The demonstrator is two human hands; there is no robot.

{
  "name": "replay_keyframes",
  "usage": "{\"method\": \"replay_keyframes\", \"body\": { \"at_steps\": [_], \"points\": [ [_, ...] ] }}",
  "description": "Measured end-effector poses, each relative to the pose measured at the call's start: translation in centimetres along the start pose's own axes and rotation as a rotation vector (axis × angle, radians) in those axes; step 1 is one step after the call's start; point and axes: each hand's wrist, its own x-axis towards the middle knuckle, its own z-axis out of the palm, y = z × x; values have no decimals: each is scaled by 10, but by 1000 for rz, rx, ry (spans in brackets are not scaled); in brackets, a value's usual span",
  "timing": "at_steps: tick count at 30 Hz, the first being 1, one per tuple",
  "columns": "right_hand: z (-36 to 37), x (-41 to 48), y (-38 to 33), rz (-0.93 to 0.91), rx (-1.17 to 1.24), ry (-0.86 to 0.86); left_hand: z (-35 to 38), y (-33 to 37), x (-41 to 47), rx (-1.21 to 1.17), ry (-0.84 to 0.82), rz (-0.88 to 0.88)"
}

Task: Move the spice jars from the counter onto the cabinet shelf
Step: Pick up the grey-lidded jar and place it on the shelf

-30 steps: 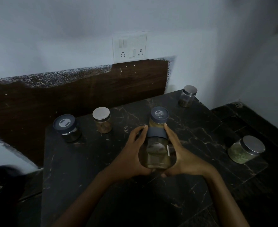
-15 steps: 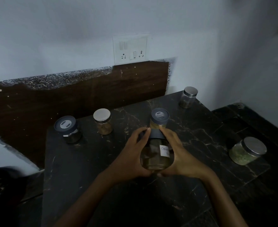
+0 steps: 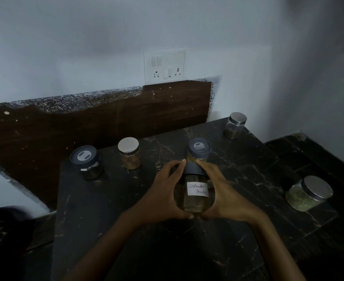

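Clamped from both sides on a clear glass jar with a dark grey lid and a white handwritten label (image 3: 194, 191): left hand (image 3: 163, 191) curled round its left flank, right hand (image 3: 226, 193) round its right. Fingertips (image 3: 182, 161) of both up at the lid's rim, thumbs meeting under the base. Forearms in from the bottom edge, converging on the jar. Tilted, lid end away, label up, reading "Coriander Powder". Held over the middle of the black veined marble counter (image 3: 126, 209); touching the stone or clear of it, impossible to tell.

Just behind the grip, close to the fingertips and directly in the way: an upright glass jar with a dark grey lid and yellowish contents (image 3: 199, 148). Back and left of the grip: a small glass jar with a flat silver lid and brown powder (image 3: 129, 153). Further left, near the counter's edge: a squat glass jar with a dark grey lid (image 3: 86, 161). Well back and right of the grip, by the wall: a small clear jar with a silver lid (image 3: 235, 125). Well apart to the right of the grip: a wide glass jar with a silver lid and green contents (image 3: 307, 194).

Beyond all these, a dark brown wooden wall panel (image 3: 86, 126), and above it a white switch-and-socket plate (image 3: 164, 65).
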Motion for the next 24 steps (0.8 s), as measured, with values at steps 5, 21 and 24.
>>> {"method": "replay_keyframes", "body": {
  "at_steps": [5,21,24],
  "points": [
    [-12,2,-2,-13,-19,-72,-10,-3,2,-39,40,14],
    [-51,41,-45,-172,-108,120,-81,18,27,37,201,77],
    [-70,56,-67,-232,-159,148,-111,33,38,57,246,110]
  ]
}}
